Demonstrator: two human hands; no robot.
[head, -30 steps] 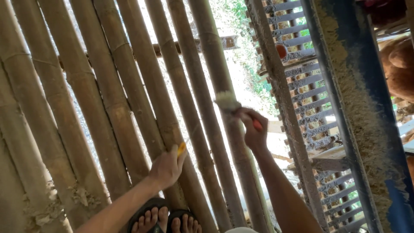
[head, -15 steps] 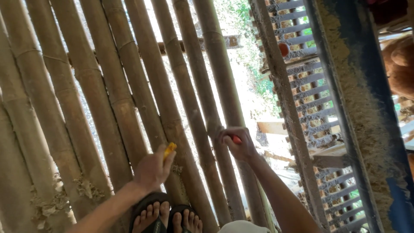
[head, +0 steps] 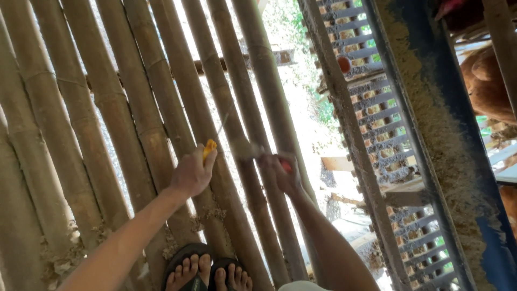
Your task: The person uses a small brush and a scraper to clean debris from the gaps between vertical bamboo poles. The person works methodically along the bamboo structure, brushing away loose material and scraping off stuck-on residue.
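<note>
My left hand point(head: 191, 175) is closed around a tool with a yellow handle point(head: 209, 147); its thin blade point(head: 225, 123) points up along a bamboo pole. My right hand point(head: 280, 173) grips a brush by its red handle point(head: 285, 166). The pale bristles point(head: 245, 150) point left and rest on a bamboo pole point(head: 237, 134) right beside the yellow tool. Both hands hover over the bamboo slat floor point(head: 107, 118), close together. Crumbly dirt point(head: 210, 214) clings to the poles just below my left hand.
My feet in dark flip-flops point(head: 207, 269) stand at the bottom. To the right run a dusty metal grate point(head: 377, 113) and a blue trough point(head: 447, 134) caked with pale feed. A brown hen point(head: 487, 81) is behind it. Bright gaps between poles show ground far below.
The brush has swung from pointing up to pointing left, and my right hand has come down and left toward my left hand. My left hand has lifted slightly with the yellow tool.
</note>
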